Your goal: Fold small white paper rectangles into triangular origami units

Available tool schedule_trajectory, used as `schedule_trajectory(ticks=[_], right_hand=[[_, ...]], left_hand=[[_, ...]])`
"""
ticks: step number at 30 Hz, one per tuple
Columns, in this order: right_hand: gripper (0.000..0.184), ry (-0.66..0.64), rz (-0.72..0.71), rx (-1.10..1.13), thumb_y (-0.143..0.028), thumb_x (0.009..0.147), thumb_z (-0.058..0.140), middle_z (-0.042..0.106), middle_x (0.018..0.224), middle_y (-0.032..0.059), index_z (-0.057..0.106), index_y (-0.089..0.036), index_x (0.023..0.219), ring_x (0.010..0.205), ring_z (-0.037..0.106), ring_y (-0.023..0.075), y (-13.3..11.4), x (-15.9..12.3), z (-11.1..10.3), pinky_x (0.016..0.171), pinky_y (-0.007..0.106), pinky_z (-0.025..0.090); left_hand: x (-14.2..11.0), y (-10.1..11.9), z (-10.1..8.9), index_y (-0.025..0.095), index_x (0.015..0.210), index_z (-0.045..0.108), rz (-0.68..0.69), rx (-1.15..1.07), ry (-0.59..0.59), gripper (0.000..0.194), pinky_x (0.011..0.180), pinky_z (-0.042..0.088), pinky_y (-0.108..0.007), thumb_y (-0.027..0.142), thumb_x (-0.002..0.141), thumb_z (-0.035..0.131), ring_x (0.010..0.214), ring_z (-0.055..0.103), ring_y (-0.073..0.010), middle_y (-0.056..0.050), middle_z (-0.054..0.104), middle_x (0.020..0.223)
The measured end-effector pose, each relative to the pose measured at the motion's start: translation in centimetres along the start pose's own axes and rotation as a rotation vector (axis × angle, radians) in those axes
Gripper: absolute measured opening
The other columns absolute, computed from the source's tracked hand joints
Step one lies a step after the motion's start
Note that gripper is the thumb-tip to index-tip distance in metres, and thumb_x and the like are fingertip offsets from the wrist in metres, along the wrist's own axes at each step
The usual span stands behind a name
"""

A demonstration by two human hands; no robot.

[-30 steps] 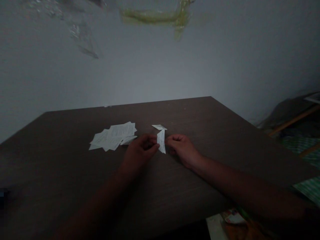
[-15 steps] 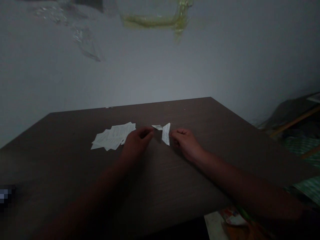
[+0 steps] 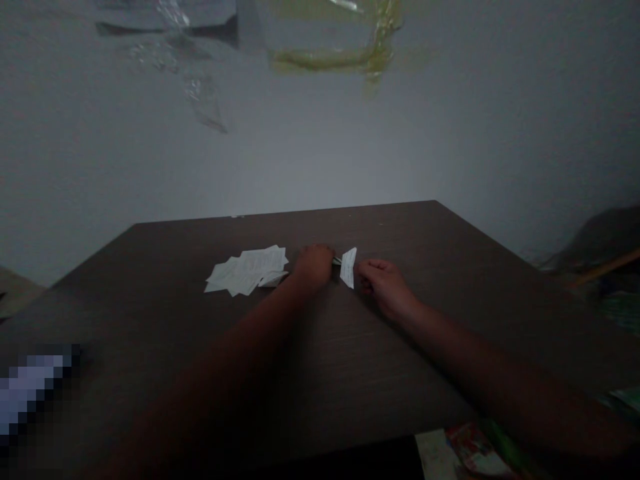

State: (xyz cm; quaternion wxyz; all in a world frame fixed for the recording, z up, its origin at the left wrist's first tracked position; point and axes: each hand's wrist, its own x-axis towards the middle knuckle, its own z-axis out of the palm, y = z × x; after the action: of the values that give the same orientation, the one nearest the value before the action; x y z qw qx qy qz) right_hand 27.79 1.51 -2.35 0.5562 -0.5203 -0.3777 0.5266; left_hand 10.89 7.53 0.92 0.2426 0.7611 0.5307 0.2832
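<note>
A small folded piece of printed paper stands out between my two hands on the dark table. My left hand lies over its left end, back of the hand up, fingers bent down and mostly hidden. Close against the right edge of that paper is my right hand, its fingers curled in and pinched; the exact contact is hard to make out in the dim light. Left of my left hand lies a fanned pile of printed paper sheets, with a small folded piece at its right front.
The brown table reaches to a pale wall with tape stuck on it. A blurred-out device lies at the table's left front. Coloured items sit below the front edge at right.
My left hand has moved right, onto the left end of the folded paper. The small folded piece beside the pile now shows. My right hand stays by the paper; the view has shifted slightly.
</note>
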Motion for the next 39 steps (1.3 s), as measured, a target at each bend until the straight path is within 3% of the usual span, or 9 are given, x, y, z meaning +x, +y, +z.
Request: schedule_trajectory(ticks=[4, 9, 12, 15, 20, 26, 31, 39], right_hand=[[0.028, -0.02, -0.01, -0.03, -0.038, 0.064, 0.084, 0.054, 0.06, -0.0026, 0.06, -0.024, 0.06, 0.058, 0.04, 0.0125, 0.3, 0.0, -0.3, 0.055, 0.03, 0.028], [0.03, -0.041, -0.03, -0.046, -0.044, 0.062, 0.087, 0.052, 0.059, -0.0017, 0.063, -0.025, 0.06, 0.057, 0.04, 0.0131, 0.5, -0.2, -0.4, 0.055, 0.031, 0.028], [0.027, -0.075, -0.022, -0.057, -0.042, 0.062, 0.088, 0.053, 0.058, -0.0008, 0.067, -0.025, 0.062, 0.056, 0.04, 0.014, 0.8, -0.5, -0.1, 0.055, 0.032, 0.027], [0.027, -0.096, 0.0, -0.059, -0.041, 0.063, 0.088, 0.053, 0.057, -0.0007, 0.065, -0.025, 0.061, 0.056, 0.039, 0.0138, 1.2, -0.9, 0.4, 0.055, 0.032, 0.026], [0.025, -0.088, 0.051, -0.064, -0.04, 0.063, 0.085, 0.051, 0.058, -0.0029, 0.066, -0.024, 0.062, 0.055, 0.039, 0.0124, 1.4, -1.3, 1.2, 0.055, 0.03, 0.025], [0.028, -0.135, 0.057, -0.06, -0.041, 0.067, 0.084, 0.049, 0.058, -0.0047, 0.061, -0.025, 0.062, 0.055, 0.037, 0.0117, 1.3, -1.4, 1.2, 0.054, 0.03, 0.025], [0.032, -0.162, 0.078, -0.058, -0.043, 0.066, 0.086, 0.047, 0.06, -0.0047, 0.059, -0.025, 0.061, 0.057, 0.038, 0.0122, 1.1, -1.8, 1.2, 0.055, 0.03, 0.026], [0.032, -0.175, 0.142, -0.013, -0.04, 0.063, 0.084, 0.047, 0.061, -0.0041, 0.056, -0.025, 0.059, 0.059, 0.038, 0.0125, 0.7, -3.0, 1.9, 0.057, 0.03, 0.025]], left_hand=[[-1.5, 0.5, 0.3, 0.018, 0.077, 0.075, -0.021, 0.057, -0.043, 0.022, 0.128, 0.048, -0.048, -0.001, 0.089, 0.072, 0.133, 0.075, -0.0359, -0.011, 0.083, 0.105], [-4.4, -0.4, -0.5, 0.02, 0.102, 0.087, -0.042, -0.057, -0.069, 0.019, 0.118, 0.058, -0.042, 0.009, 0.089, 0.079, 0.122, 0.08, -0.0327, -0.009, 0.085, 0.114], [-6.2, -1.8, -1.0, 0.023, 0.099, 0.088, -0.136, -0.181, -0.064, 0.014, 0.097, 0.066, -0.039, 0.013, 0.091, 0.08, 0.094, 0.083, -0.0275, -0.004, 0.085, 0.094], [-7.1, -3.1, -1.3, 0.022, 0.102, 0.088, -0.266, -0.313, -0.033, 0.014, 0.079, 0.067, -0.037, 0.017, 0.096, 0.077, 0.071, 0.08, -0.023, -0.001, 0.08, 0.075], [-7.2, -3.6, -1.1, 0.022, 0.089, 0.083, -0.403, -0.566, 0.098, 0.005, 0.086, 0.068, -0.037, 0.021, 0.093, 0.079, 0.085, 0.085, -0.0256, -0.002, 0.083, 0.079], [-6.9, -3.4, -0.6, 0.024, 0.081, 0.07, -0.445, -0.736, 0.188, 0.012, 0.087, 0.069, -0.035, 0.018, 0.086, 0.079, 0.089, 0.084, -0.0225, -0.002, 0.081, 0.084], [-7.5, -3.1, -0.6, 0.023, 0.087, 0.071, -0.443, -0.684, 0.239, 0.016, 0.074, 0.062, -0.031, 0.024, 0.081, 0.086, 0.081, 0.078, -0.0216, -0.001, 0.08, 0.085], [-7.6, -2.5, -0.5, 0.025, 0.083, 0.065, -0.369, -0.523, 0.265, 0.017, 0.08, 0.06, -0.034, 0.025, 0.087, 0.081, 0.084, 0.08, -0.0243, 0.0, 0.077, 0.079]])
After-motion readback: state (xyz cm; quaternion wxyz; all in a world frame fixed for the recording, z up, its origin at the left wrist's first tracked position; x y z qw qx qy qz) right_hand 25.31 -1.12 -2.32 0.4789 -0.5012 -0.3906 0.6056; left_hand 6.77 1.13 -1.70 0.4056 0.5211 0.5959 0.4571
